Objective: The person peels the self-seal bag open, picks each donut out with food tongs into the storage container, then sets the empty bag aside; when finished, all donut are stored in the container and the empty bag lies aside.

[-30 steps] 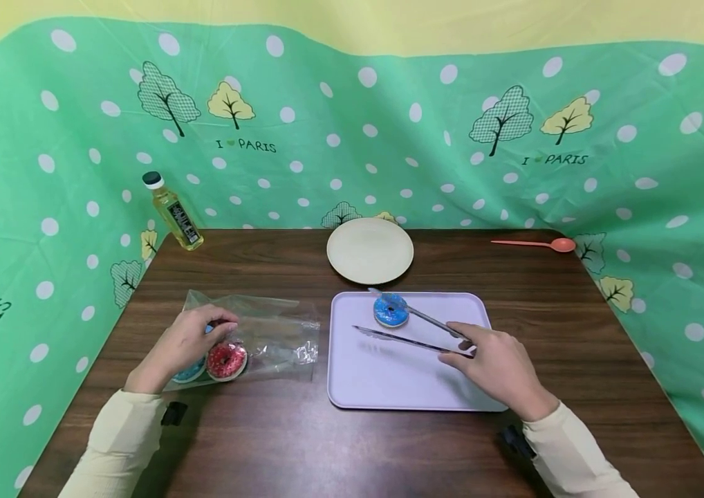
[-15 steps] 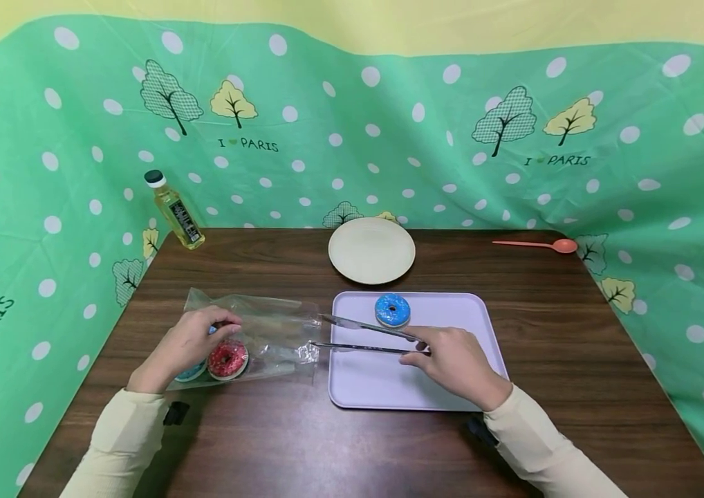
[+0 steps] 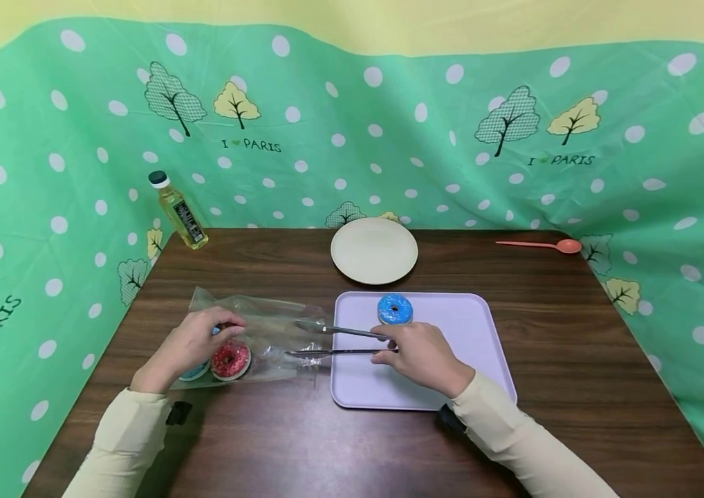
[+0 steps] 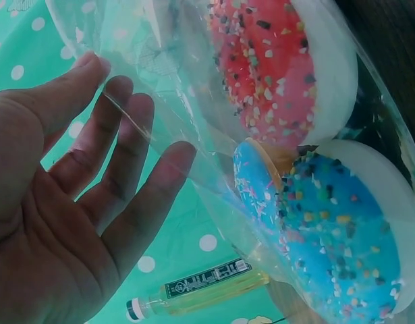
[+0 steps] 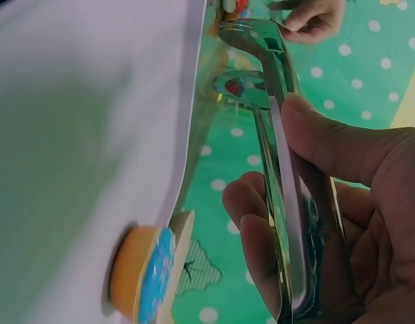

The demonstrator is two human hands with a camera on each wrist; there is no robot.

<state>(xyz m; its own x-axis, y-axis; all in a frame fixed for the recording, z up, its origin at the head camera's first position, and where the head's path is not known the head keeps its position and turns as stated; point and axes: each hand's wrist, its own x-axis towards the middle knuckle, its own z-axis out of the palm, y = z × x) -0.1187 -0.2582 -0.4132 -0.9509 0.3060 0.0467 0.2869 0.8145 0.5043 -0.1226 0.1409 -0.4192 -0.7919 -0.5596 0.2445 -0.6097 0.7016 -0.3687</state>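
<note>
My left hand (image 3: 187,344) pinches the upper film of a clear plastic bag (image 3: 277,328) between thumb and fingers, lifting it. Inside the bag sit a red-iced donut (image 3: 231,360) and blue-iced donuts (image 4: 342,236) with sprinkles, partly hidden by my left hand in the head view. My right hand (image 3: 427,356) grips metal tongs (image 3: 355,333), arms spread apart. Their tips overlap the bag's right end; whether they are inside it I cannot tell. Nothing lies between the tips. Another blue donut (image 3: 395,308) rests on the lilac tray (image 3: 458,315), near its back edge.
A cream plate (image 3: 374,251) stands behind the tray. At the back left is an oil bottle (image 3: 184,220), and at the back right lies a coral spoon (image 3: 568,246). A polka-dot cloth (image 3: 402,138) hangs along the table's back and sides.
My right hand has carried the tongs left, away from the blue donut on the tray to the bag's right end. The left hand keeps its hold on the bag.
</note>
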